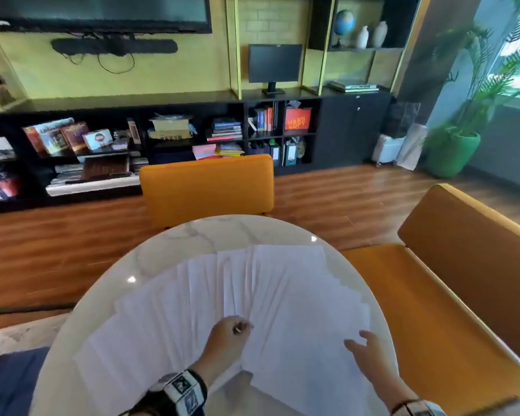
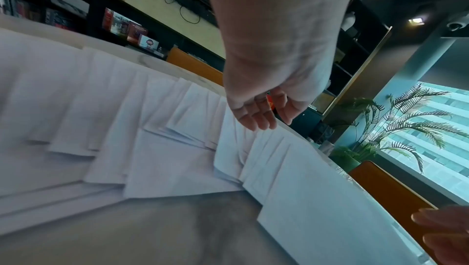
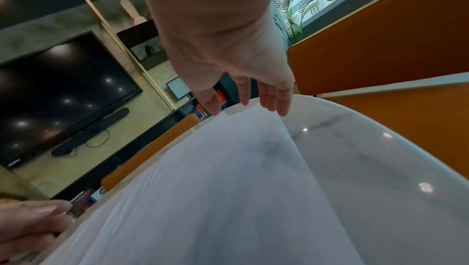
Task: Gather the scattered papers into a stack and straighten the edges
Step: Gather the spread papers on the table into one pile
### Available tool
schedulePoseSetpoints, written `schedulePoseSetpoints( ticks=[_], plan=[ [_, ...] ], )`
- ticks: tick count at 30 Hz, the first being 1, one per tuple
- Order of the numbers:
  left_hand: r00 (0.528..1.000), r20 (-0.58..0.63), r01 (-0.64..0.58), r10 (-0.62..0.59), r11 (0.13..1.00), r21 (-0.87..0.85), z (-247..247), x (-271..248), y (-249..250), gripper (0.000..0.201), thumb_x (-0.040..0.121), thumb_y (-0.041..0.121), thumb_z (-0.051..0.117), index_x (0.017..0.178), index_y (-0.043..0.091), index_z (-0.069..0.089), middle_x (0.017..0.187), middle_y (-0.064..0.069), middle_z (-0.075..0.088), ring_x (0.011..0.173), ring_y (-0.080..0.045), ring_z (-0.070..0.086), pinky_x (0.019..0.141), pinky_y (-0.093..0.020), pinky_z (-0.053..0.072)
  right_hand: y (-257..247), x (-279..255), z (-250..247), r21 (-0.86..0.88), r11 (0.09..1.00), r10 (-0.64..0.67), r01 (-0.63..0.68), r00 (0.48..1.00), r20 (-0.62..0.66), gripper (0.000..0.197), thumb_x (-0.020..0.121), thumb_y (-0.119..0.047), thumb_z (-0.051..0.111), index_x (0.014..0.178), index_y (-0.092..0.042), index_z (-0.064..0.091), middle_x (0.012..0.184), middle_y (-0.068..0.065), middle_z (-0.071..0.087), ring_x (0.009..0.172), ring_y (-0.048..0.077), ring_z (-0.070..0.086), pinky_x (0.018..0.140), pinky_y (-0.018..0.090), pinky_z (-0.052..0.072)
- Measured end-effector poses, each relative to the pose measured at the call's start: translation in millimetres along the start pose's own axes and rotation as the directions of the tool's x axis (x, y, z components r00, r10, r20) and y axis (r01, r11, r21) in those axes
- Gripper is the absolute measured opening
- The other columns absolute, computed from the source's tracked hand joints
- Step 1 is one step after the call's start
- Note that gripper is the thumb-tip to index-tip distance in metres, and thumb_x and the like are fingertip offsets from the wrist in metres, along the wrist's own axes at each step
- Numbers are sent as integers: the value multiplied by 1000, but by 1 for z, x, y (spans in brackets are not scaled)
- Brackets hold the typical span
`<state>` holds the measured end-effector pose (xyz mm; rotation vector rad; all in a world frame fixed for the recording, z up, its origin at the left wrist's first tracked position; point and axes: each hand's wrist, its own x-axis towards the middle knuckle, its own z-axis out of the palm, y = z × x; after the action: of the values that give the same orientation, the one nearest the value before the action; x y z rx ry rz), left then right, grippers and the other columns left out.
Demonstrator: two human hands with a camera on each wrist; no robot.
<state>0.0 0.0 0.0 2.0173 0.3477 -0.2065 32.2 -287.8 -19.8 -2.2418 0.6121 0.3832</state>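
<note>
papers (image 1: pixel 282 295): white sheets fanned in overlapping rows across the round marble bench (image 1: pixel 174 238), from its left edge to its right; whether they carry print cannot be made out.
hidden parts: the near ends of the sheets are cut off by the lower frame edge and covered by both forearms; the left wrist view is blurred on its left side.
left hand (image 1: pixel 227 336): over the middle of the fan, fingers bent downward toward the sheets, gripping nothing; contact cannot be told.
right hand (image 1: pixel 365 349): fingers straight and spread, at the right margin of the fan, holding nothing.
surroundings: orange chair (image 1: pixel 207 190) beyond the bench; orange bench seat (image 1: pixel 433 295) to the right; black bookshelf (image 1: pixel 162 139) along the wall; potted plant (image 1: pixel 457 139) by the window.
</note>
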Motion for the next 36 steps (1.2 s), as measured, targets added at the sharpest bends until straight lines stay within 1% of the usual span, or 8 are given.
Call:
schedulePoseSetpoints(
  ticks=[6,9,12,16,20,28,33,36],
  plan=[
    [992,21,123,-121,989,-82,27,25,18,13,92,23,57,89,13,65,75,3,60,63,-7,52,53,-15,39,13,15,6,300,930,181,-214,974,135,70,84,-26,66,142,0,36,138,20,49,122,37,50,89,37,40],
    [983,-11,182,-183,980,-77,34,43,25,22,91,22,56,106,8,64,101,-14,67,85,-21,62,68,-21,44,20,23,3,393,881,209,-263,962,174,68,84,-27,66,139,2,38,122,15,53,108,33,53,83,39,40],
    [968,-22,248,-249,968,-38,38,57,34,39,90,19,57,126,4,56,125,-16,59,102,-27,59,79,-27,44,26,29,-2,418,863,219,-285,955,199,44,81,-28,68,113,-3,51,101,11,54,88,28,53,76,37,43],
    [943,-33,331,-330,942,48,43,71,36,21,87,21,54,102,9,61,117,-9,57,100,-27,58,87,-31,48,24,30,-14,437,847,209,-303,946,249,24,88,-19,62,99,1,56,79,11,54,72,25,51,66,33,43],
    [931,-49,364,-361,921,141,50,87,26,52,81,28,50,125,1,53,124,-21,56,106,-36,59,84,-34,50,15,25,-22,456,838,172,-299,938,299,13,91,-15,58,89,-3,57,74,8,55,66,22,51,57,29,41],
    [956,-119,282,-270,954,99,73,82,34,45,92,29,53,129,6,46,110,-5,57,90,-24,56,74,-30,44,15,42,-12,372,872,178,-317,916,360,21,92,-18,56,110,-8,54,72,0,50,58,14,45,44,19,35],
    [962,1,272,-272,962,-23,85,76,26,71,90,37,59,147,9,27,151,-6,35,139,-25,34,107,-34,32,18,48,-6,296,911,179,-288,921,345,46,90,-22,58,131,-3,52,88,5,58,70,20,51,56,24,40],
    [971,-13,240,-241,970,-25,89,71,16,49,87,29,62,129,17,42,125,1,45,120,-19,46,94,-29,38,18,48,-3,248,939,159,-239,940,302,50,90,-24,58,136,-10,46,121,15,62,96,27,58,80,35,50]
  ],
)
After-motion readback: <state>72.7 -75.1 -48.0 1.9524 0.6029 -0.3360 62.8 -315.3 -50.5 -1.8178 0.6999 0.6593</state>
